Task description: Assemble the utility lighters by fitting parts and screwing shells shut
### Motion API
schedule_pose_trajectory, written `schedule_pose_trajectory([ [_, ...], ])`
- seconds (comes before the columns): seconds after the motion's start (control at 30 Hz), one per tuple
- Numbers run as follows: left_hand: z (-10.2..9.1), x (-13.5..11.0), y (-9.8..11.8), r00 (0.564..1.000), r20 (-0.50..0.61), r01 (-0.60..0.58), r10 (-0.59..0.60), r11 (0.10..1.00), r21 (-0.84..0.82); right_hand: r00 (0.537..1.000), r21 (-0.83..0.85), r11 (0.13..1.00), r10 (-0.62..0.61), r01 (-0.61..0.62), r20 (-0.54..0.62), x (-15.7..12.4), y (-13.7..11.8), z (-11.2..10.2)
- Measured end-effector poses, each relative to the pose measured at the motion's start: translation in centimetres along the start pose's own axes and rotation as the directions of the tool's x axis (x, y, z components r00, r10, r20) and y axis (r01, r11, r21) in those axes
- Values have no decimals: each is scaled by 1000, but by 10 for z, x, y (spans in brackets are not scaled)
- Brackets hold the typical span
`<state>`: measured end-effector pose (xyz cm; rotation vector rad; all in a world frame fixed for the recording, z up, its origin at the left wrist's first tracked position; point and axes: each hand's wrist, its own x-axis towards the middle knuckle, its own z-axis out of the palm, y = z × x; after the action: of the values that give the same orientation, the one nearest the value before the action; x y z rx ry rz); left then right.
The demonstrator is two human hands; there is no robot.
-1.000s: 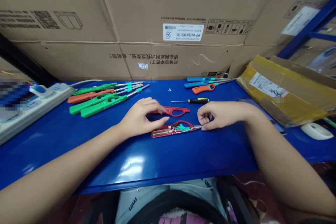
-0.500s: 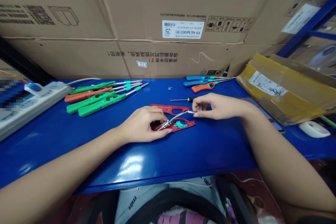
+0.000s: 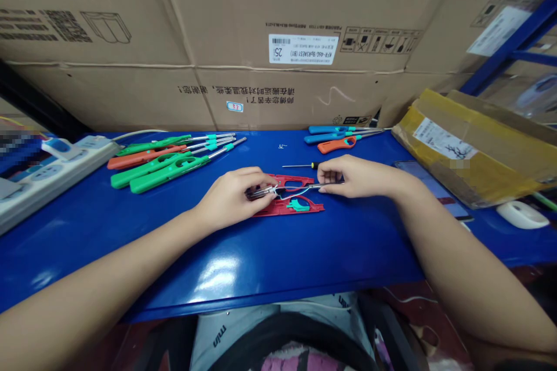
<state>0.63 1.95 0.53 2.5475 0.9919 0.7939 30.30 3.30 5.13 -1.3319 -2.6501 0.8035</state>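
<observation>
Left hand (image 3: 237, 194): grip closed on lighter innards (image 3: 262, 192), centre of frame.
Right hand (image 3: 354, 177): grip pinching metal tube (image 3: 315, 186), just right of centre.
White wire (image 3: 289, 196): strung between the two grips.
Lower red shell (image 3: 282, 209): on blue bench (image 3: 313, 261), green trigger (image 3: 299, 205) in it.
Upper red shell (image 3: 304, 180): partly behind innards and tube.
Screwdriver (image 3: 300, 166): above shells, handle partly hidden by right hand.
Green and orange lighters (image 3: 169, 175): left of centre.

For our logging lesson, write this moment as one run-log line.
left hand: holds lighter innards; right hand: grips metal tube; red shell halves: on table; green trigger: in nearer half
</observation>
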Motion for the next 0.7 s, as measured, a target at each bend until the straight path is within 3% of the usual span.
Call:
schedule_pose_trajectory([
  [0.13, 0, 0, -1, 997, 80, 18, -19, 1000, 13, 999, -77, 996, -45, 45, 1, 3, 0, 6],
  [0.3, -2, 1, 1, 996, 74, -47, 43, 997, 54, 966, -79, 976, -211, 201, -151, 3, -12, 14],
  [0.5, -9, 3, 4, 985, 86, -160, 148, 975, 154, 957, -50, 955, -290, 291, 28, 6, -29, 26],
  [0.7, -9, 2, 3, 966, 195, -198, 170, 971, 135, 956, 67, 954, -292, 291, 8, 6, -21, 21],
])
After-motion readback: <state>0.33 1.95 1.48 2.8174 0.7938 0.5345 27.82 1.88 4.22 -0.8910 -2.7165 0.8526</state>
